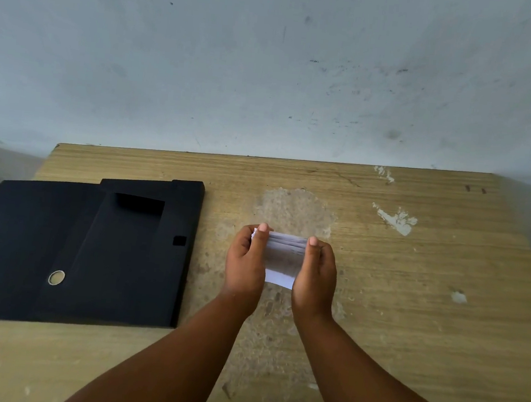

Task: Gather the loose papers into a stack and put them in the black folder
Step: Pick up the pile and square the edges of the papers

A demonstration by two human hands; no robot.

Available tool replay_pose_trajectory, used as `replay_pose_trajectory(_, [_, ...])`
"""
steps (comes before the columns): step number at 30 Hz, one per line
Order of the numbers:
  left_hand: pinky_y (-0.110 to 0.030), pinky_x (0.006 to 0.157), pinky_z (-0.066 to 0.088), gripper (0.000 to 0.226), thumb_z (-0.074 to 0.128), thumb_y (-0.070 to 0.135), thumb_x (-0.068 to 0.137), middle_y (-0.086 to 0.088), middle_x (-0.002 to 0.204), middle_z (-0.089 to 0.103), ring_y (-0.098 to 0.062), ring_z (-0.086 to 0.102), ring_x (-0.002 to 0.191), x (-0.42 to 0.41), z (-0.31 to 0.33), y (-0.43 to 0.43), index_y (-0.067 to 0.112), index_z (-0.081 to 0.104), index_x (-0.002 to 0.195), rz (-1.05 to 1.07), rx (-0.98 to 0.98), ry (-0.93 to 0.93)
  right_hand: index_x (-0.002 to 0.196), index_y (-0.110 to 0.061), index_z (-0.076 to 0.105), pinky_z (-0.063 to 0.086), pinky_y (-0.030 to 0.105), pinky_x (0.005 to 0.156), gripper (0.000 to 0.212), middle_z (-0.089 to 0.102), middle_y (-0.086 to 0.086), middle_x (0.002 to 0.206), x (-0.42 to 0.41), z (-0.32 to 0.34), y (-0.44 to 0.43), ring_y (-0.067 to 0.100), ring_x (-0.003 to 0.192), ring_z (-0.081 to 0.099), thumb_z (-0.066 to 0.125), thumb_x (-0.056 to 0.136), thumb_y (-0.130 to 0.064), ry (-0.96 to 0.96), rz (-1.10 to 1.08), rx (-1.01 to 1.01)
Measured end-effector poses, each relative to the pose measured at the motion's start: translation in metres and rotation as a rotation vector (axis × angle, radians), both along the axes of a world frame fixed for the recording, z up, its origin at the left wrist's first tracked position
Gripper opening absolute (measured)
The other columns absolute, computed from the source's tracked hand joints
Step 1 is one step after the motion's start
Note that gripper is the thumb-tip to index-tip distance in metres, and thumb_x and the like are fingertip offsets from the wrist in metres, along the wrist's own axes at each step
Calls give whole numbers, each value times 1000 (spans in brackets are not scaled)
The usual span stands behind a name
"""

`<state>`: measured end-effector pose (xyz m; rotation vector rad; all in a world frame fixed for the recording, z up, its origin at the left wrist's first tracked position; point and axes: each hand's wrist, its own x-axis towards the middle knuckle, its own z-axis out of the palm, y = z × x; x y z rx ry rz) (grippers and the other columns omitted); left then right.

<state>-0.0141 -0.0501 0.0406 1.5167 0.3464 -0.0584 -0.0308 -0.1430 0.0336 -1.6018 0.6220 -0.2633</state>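
Both hands, the left hand (pixel 246 261) and right hand (pixel 315 272), clamp the stack of white papers (pixel 283 261) between them above the worktop (pixel 409 312), right of the open black folder (pixel 75 247).

The folder (pixel 91 249) is matte black, the papers (pixel 284 257) white (faint grey lines near their top), and the desk (pixel 409 312) tan woodgrain with pale worn patches.
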Motion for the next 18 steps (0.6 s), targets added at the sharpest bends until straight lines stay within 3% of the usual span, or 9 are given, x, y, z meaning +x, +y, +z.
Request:
replay_pose_trajectory(3, [-33, 78, 46, 43, 48, 43, 106, -3, 91, 66, -13, 58, 84, 1, 2, 4, 5, 67, 101, -34, -20, 16, 99, -17, 57, 42, 24, 66, 37, 61, -7, 89, 0, -1, -4, 8, 81, 59, 35, 102, -47, -18, 62, 9])
replay_pose_trajectory(6, [-30, 81, 49, 54, 55, 59, 90, -7, 104, 69, -16, 62, 92, 1, -1, 19, 11, 65, 111, -191, -40, -32, 109, -19, 53, 46, 23, 73, 55, 62, -6, 99, -5, -6, -13, 4, 86, 60, 37, 86, -66, -80, 223, 26])
replay_pose_trajectory(10, [-21, 81, 54, 59, 63, 43, 75, -9, 117, 67, -9, 64, 100, 3, -9, 40, 12, 57, 126, -443, -2, -45, 126, -19, 46, 50, 30, 90, 70, 61, 0, 119, -11, -21, -33, 12, 107, 61, 53, 79, -71, -133, 441, 18])
replay_pose_trajectory(14, [-15, 78, 55, 48, 62, 13, 90, 3, 122, 62, -8, 62, 111, 1, -14, 43, 23, 44, 134, -567, 307, -12, 131, -29, 40, 50, 30, 94, 55, 59, -3, 126, -19, -33, -42, 10, 114, 60, 61, 81, -35, -57, 526, -100])
replay_pose_trajectory(18, [-19, 83, 55, 39, 58, 10, 99, 3, 122, 65, -12, 65, 111, 0, -22, 35, 19, 43, 134, -497, 456, -3, 131, -28, 38, 49, 27, 87, 48, 61, -5, 119, -23, -42, -37, 10, 106, 62, 54, 89, -11, 43, 486, -258])
